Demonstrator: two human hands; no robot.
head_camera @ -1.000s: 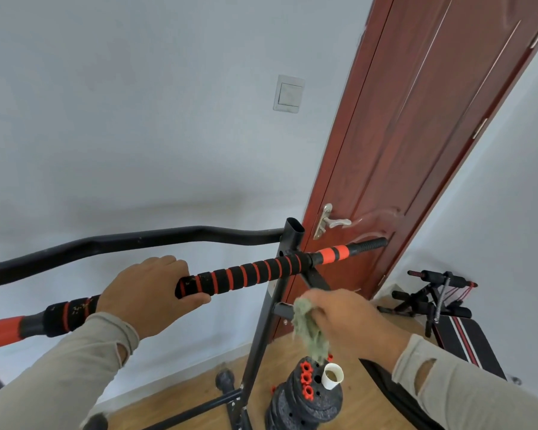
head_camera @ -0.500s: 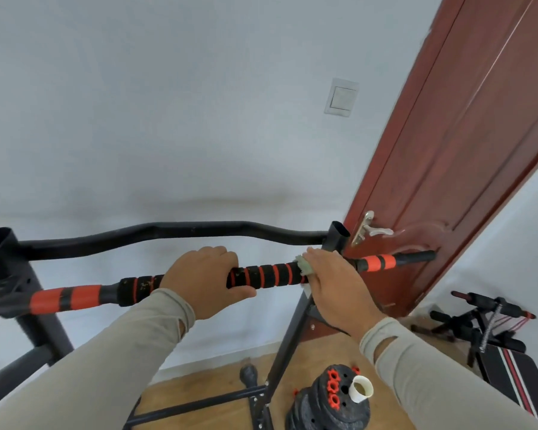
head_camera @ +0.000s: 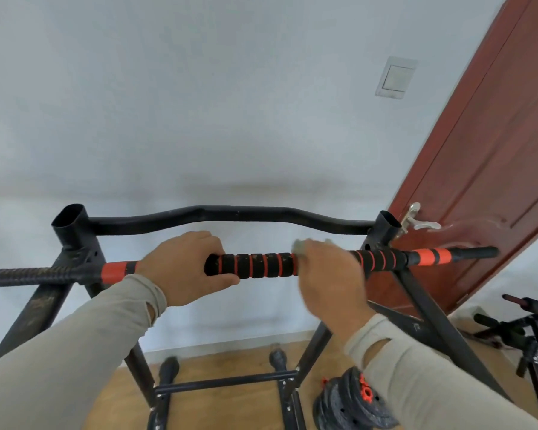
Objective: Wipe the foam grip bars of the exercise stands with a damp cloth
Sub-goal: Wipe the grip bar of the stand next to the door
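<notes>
Left hand point(head_camera: 180, 268): fingers wrapped round foam grip bar point(head_camera: 261, 264), left of its middle | Right hand point(head_camera: 330, 274): blurred, fingers clasping green cloth point(head_camera: 302, 245) over the bar, just right of the bare black-and-orange ribs | Bar: horizontal across black stand point(head_camera: 75, 237), chest-high | Weight plates point(head_camera: 345, 401) on wooden floor point(head_camera: 218, 408), red door point(head_camera: 485, 181) at right.

Bare foam grip bar point(head_camera: 261, 264) lies between both hands.
</notes>
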